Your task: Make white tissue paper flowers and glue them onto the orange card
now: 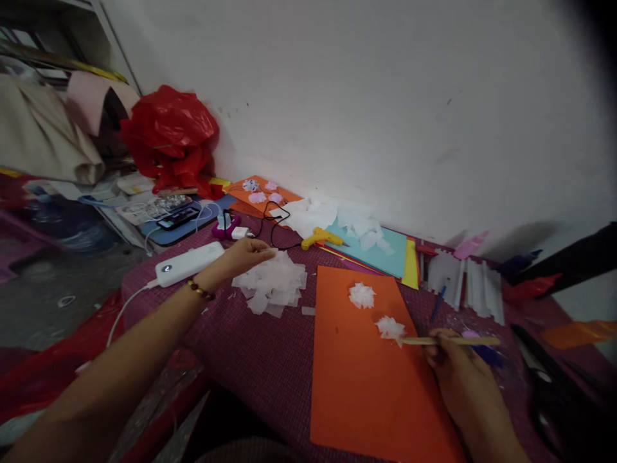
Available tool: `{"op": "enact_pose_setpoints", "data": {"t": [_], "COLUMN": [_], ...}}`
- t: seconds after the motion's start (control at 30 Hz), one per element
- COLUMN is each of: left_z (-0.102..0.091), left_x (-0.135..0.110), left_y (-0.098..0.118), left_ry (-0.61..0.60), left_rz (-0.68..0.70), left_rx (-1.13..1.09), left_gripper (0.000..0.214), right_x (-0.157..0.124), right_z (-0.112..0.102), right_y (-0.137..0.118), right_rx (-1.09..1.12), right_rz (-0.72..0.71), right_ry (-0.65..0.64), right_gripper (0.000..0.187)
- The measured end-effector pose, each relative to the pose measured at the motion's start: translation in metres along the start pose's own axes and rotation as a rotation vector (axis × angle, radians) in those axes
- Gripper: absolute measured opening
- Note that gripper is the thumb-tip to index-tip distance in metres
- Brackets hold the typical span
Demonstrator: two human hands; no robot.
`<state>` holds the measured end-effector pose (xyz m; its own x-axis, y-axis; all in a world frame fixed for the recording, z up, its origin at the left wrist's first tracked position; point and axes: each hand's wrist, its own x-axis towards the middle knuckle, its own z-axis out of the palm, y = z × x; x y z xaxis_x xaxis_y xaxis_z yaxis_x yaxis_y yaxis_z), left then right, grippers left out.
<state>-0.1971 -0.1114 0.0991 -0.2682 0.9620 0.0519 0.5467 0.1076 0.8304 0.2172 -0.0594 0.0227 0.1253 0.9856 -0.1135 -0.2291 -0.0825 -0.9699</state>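
The wooden stick is gripped by the right hand, lying crosswise, tip aimed left. The tissue pile is touched by the left hand; its grasp cannot be told.

White wall behind; maroon tablecloth; grey floor left.

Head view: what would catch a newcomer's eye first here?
The orange sheet lies front and centre, two white tufts on it. The right hand holds a stick at the nearer tuft; the left hand rests on a tissue pile left of the sheet. A red bag sits back left by the wall.
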Motion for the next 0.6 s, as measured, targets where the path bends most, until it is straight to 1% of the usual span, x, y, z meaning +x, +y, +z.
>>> {"op": "enact_pose_setpoints", "data": {"t": [0.07,0.1,0.17,0.2,0.27,0.33,0.4,0.47,0.6], "left_z": [-0.006,-0.008,-0.012,-0.013,-0.016,-0.016,-0.013,-0.006,0.012], "left_x": [0.004,0.005,0.004,0.003,-0.003,-0.008,-0.013,-0.016,-0.018], "left_y": [-0.002,-0.003,-0.001,0.001,0.006,0.010,0.012,0.012,0.014], "left_ry": [0.012,0.039,0.072,0.063,-0.004,-0.084,-0.131,-0.157,-0.207], "left_rz": [-0.002,-0.025,-0.124,-0.182,-0.273,-0.300,-0.286,-0.279,-0.285], "left_rx": [0.026,-0.027,-0.260,-0.408,-0.678,-0.851,-0.937,-0.968,-0.923], "left_gripper": [0.027,0.026,0.028,0.029,0.027,0.021,0.024,0.028,0.024], "right_x": [0.000,0.000,0.000,0.000,0.000,0.000,0.000,0.001,0.001], "right_z": [0.000,0.001,0.001,0.001,0.001,0.001,0.000,-0.001,-0.003], "right_y": [0.000,0.000,0.000,0.000,0.000,0.001,0.002,0.003,0.004], "right_rx": [0.002,0.003,0.016,0.023,0.034,0.024,0.004,0.002,0.034], "right_rz": [0.007,0.013,0.021,0.021,0.014,0.013,0.010,0.006,-0.021], "right_ry": [-0.005,-0.008,-0.007,-0.004,-0.004,-0.014,-0.014,-0.007,-0.047], "right_gripper": [0.023,0.023,0.024,0.024,0.023,0.022,0.021,0.022,0.021]}}
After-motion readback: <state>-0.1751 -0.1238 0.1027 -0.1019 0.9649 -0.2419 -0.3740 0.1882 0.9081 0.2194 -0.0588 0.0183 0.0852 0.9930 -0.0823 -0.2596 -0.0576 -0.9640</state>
